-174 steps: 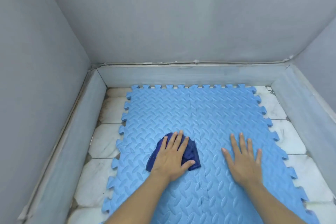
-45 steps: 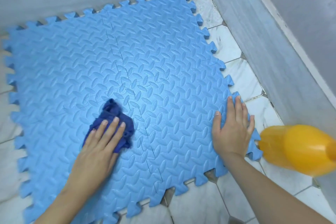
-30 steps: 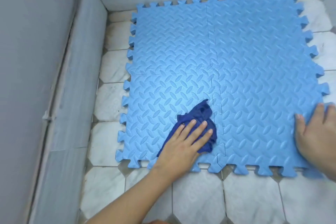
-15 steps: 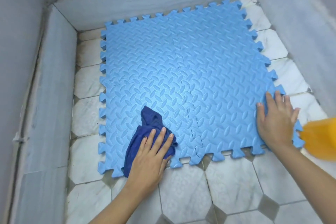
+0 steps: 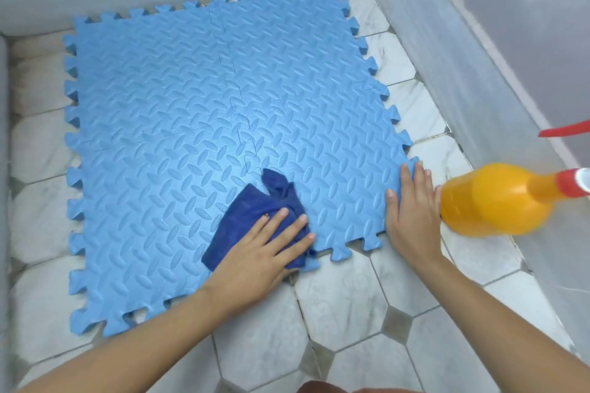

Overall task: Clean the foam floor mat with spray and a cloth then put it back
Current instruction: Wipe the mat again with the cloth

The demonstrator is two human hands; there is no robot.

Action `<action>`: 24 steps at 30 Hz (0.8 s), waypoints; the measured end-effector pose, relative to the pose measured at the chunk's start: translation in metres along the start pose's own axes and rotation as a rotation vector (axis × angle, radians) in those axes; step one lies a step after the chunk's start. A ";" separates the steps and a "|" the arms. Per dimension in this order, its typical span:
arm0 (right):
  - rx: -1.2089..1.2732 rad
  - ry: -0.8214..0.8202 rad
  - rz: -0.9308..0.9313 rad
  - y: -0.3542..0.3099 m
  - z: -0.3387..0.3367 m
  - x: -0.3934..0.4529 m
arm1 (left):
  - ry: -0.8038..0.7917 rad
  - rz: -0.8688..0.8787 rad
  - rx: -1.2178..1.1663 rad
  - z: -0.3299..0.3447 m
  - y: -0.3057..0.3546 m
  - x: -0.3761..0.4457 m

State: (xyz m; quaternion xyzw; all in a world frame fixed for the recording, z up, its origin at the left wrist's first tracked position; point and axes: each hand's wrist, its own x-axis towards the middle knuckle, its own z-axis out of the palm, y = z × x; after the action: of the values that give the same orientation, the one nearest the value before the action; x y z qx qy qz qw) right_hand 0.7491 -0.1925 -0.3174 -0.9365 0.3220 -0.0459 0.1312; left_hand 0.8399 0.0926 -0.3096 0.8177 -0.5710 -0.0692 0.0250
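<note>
Two hands: left hand (image 5: 261, 252) spread flat on cloth (image 5: 255, 217); right hand (image 5: 412, 204) flat on mat corner.
Mat (image 5: 207, 124): centre frame, on floor tiles (image 5: 344, 306).
Spray bottle (image 5: 498, 201): right edge, nozzle cut off.
Cloth: lower part hidden under palm.

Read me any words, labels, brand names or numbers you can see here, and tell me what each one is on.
None can be read.
Orange spray bottle: no label or print shows on the side in view.
Blue foam mat: only an embossed pattern, no text.
Dark blue cloth under the left hand: no tag visible.
</note>
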 end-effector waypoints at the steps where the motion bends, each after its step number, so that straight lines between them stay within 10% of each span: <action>1: 0.048 -0.013 -0.029 0.000 0.000 -0.003 | -0.011 0.113 0.018 -0.002 0.006 0.017; 4: 0.049 0.035 -0.072 0.016 -0.001 -0.014 | -0.059 0.191 0.048 -0.011 -0.001 0.092; 11: -0.038 0.065 -0.078 0.024 0.010 -0.025 | -0.013 -0.288 -0.166 -0.037 -0.067 0.228; 19: -0.011 0.092 -0.084 0.025 0.008 -0.026 | -0.019 0.267 -0.023 -0.008 -0.004 0.149; 24: -0.003 0.081 -0.090 0.026 0.009 -0.026 | 0.072 -0.203 -0.175 -0.021 -0.037 0.213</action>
State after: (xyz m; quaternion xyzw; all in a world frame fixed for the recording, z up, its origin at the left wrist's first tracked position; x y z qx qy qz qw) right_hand 0.7147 -0.1947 -0.3331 -0.9476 0.2845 -0.0892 0.1146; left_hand 0.9496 -0.0945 -0.3110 0.8680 -0.4756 -0.0914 0.1098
